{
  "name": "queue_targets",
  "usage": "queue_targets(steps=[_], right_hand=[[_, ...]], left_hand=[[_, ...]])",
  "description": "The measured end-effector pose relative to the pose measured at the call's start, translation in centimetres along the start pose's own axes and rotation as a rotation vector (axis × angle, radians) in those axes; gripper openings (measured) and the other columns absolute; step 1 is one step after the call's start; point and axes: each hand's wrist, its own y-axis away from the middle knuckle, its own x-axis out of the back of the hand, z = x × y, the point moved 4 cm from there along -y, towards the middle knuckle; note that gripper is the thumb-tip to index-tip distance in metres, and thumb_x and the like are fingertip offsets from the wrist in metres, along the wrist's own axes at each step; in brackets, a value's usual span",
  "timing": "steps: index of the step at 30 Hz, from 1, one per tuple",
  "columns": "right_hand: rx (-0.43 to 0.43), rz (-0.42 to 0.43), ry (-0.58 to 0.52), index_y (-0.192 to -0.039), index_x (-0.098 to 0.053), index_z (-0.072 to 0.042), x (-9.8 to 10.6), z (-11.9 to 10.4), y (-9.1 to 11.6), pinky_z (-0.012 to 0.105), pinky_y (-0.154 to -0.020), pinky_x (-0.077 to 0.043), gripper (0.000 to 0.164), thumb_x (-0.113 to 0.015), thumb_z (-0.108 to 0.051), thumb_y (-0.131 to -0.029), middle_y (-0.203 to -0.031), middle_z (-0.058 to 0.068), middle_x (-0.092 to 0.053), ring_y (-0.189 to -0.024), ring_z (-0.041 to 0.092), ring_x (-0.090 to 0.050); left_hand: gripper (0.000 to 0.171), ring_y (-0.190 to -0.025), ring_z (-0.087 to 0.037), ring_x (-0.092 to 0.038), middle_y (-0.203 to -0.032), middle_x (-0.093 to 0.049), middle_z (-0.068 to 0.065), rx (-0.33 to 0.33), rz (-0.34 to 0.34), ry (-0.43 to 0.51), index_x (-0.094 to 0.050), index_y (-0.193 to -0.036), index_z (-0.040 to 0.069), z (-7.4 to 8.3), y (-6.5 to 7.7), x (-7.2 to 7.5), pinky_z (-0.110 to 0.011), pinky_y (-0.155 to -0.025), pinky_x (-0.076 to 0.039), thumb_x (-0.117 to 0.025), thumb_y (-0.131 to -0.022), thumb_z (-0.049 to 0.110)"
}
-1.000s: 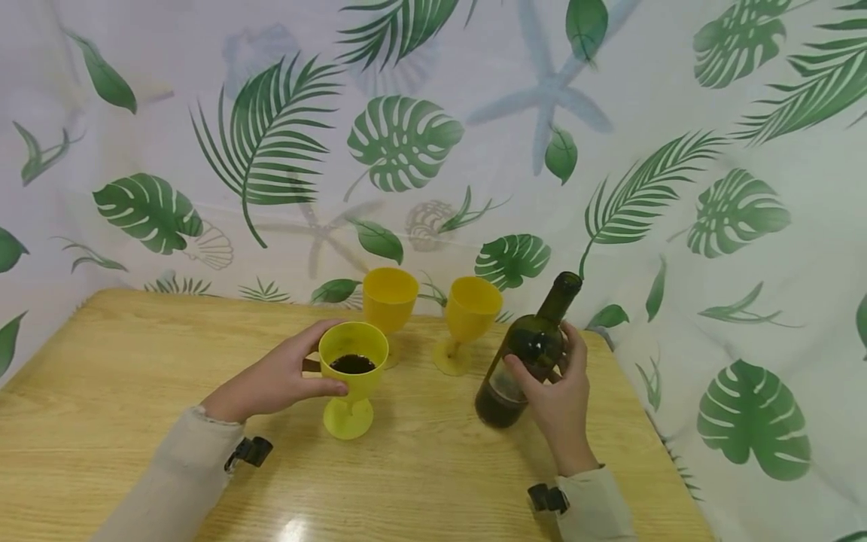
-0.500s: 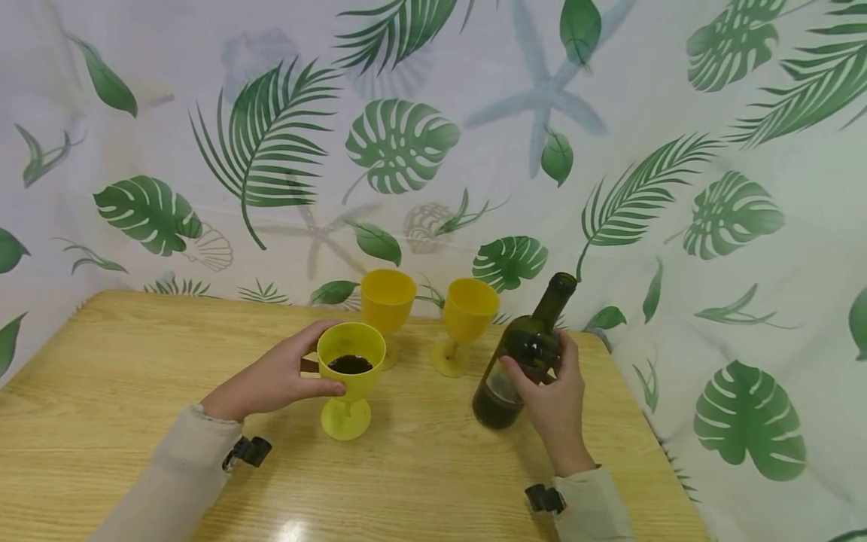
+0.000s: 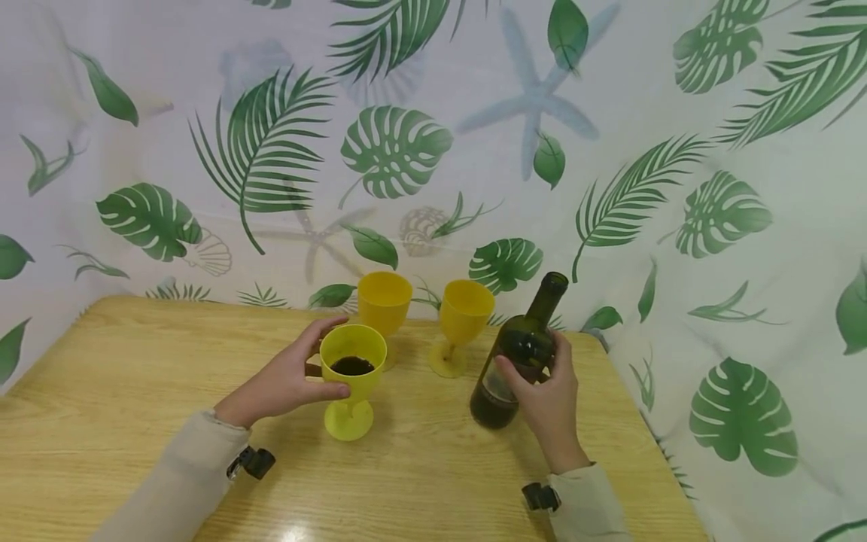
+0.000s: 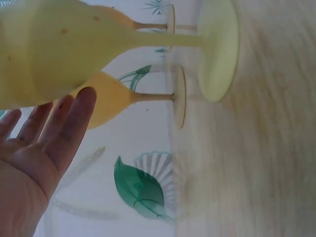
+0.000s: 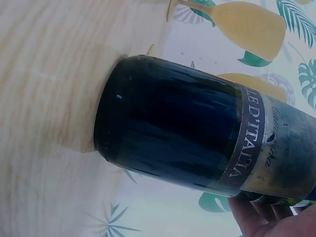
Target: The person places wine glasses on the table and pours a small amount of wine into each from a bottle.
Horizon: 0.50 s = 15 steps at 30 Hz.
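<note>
A yellow plastic goblet (image 3: 354, 354) with dark liquid inside stands at the middle of the table in the head view. My left hand (image 3: 291, 380) holds its bowl from the left, thumb in front and fingers behind; the left wrist view shows several fingers (image 4: 69, 128) beside the bowl. To the right is a dark green wine bottle (image 3: 497, 388), uncorked and labelled. My right hand (image 3: 552, 399) grips it around the body, thumb on the near side. In the right wrist view the bottle's lower part (image 5: 168, 123) fills the middle, its base at the tabletop.
Behind the held goblet stand two orange-yellow goblets, one at left (image 3: 384, 301) and one at right (image 3: 466, 310). The wooden table (image 3: 169, 354) ends at a leaf-patterned curtain (image 3: 271, 248) behind and to the right. Small black devices sit at both cuffs.
The head view has shifted slightly. Both hands keep the same hold on the goblet and the wine bottle, with hardly any visible movement.
</note>
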Motion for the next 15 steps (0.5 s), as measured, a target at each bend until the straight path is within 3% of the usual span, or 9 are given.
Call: queue_targets(steps=[9, 15], right_hand=[[-0.009, -0.007, 0.004, -0.151, -0.042, -0.011, -0.1, 0.2, 0.1, 0.015, -0.086, -0.047, 0.08, -0.086, -0.031, -0.087, -0.139, 0.011, -0.056, -0.12, 0.026, -0.057], [-0.008, 0.0, -0.013, -0.152, -0.04, -0.01, -0.3, 0.2, 0.1, 0.046, -0.095, -0.051, 0.082, -0.086, -0.031, -0.087, -0.141, 0.013, -0.055, -0.123, 0.028, -0.056]], left_hand=[[0.088, -0.13, -0.031, -0.051, -0.146, -0.049, -0.005, -0.005, 0.045, 0.057, -0.034, -0.154, 0.022, -0.1, 0.4, -1.2, -0.05, -0.101, -0.05, -0.088, -0.085, 0.021], [0.089, -0.13, -0.032, -0.051, -0.147, -0.048, -0.002, 0.004, 0.088, 0.049, -0.032, -0.156, 0.023, -0.1, 0.4, -1.2, -0.052, -0.101, -0.05, -0.087, -0.086, 0.023]])
